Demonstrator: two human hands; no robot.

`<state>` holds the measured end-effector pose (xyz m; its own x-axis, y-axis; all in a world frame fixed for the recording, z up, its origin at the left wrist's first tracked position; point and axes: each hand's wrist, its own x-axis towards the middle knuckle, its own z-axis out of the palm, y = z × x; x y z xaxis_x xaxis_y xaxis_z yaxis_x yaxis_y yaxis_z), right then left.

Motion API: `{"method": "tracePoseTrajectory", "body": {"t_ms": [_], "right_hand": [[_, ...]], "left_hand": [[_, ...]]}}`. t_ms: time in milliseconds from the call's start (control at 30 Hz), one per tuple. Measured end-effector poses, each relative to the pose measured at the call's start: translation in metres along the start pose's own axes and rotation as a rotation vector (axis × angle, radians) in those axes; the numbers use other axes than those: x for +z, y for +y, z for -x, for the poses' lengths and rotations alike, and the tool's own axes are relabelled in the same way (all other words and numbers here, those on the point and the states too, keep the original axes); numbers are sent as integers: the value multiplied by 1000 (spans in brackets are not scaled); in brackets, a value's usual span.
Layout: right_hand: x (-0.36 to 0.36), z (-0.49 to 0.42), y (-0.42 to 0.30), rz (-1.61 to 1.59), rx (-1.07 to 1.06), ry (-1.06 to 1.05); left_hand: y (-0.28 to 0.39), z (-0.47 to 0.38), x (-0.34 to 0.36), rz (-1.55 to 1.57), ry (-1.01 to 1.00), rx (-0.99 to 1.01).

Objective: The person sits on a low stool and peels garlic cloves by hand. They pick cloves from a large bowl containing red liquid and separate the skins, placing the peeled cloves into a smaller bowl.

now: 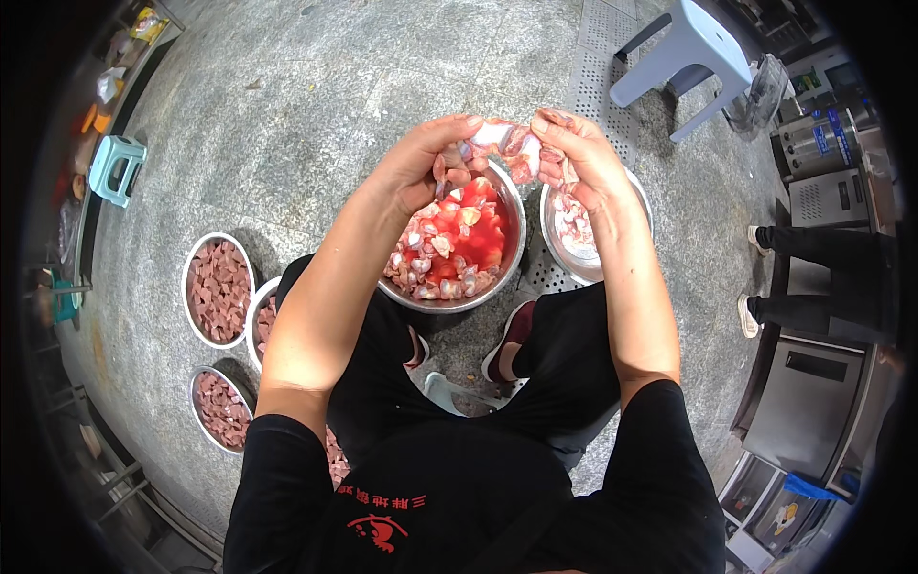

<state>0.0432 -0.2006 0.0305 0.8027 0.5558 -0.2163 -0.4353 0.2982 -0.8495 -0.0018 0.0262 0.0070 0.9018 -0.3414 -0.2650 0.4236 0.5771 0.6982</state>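
Between my two hands stretches a strip of raw gizzards (513,143), pinkish red with whitish membrane. My left hand (439,154) grips its left end with thumb and fingers. The other end is pinched in my right hand (574,147), and small scraps of meat show at its fingers. Below my left hand stands a large metal basin (518,247) with raw gizzards (437,247) in bloody red liquid. A second metal bowl (592,271), partly hidden under my right hand and forearm, holds pale pink meat pieces (570,222).
Metal bowls of dark red cubes (219,290) stand on the floor at my left. A blue-grey plastic stool (706,43) is at upper right, a small turquoise stool (118,171) at far left. Another person's legs (817,280) are beside steel cabinets (803,391) on the right.
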Motion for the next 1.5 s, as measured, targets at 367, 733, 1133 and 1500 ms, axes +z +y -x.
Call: {"method": "tracePoseTrajectory", "body": {"t_ms": [367,733,1133,1500], "right_hand": [[-45,16,-33,1375,69,389],[11,7,-1,822,-369,0],[0,-7,16,706,-372,73],[18,0,6,460,-358,185]], "left_hand": [[2,1,3,128,-19,50],[-5,1,16,-22,-26,23],[3,16,33,-264,-16,34],[-1,11,25,-374,-40,30]]}}
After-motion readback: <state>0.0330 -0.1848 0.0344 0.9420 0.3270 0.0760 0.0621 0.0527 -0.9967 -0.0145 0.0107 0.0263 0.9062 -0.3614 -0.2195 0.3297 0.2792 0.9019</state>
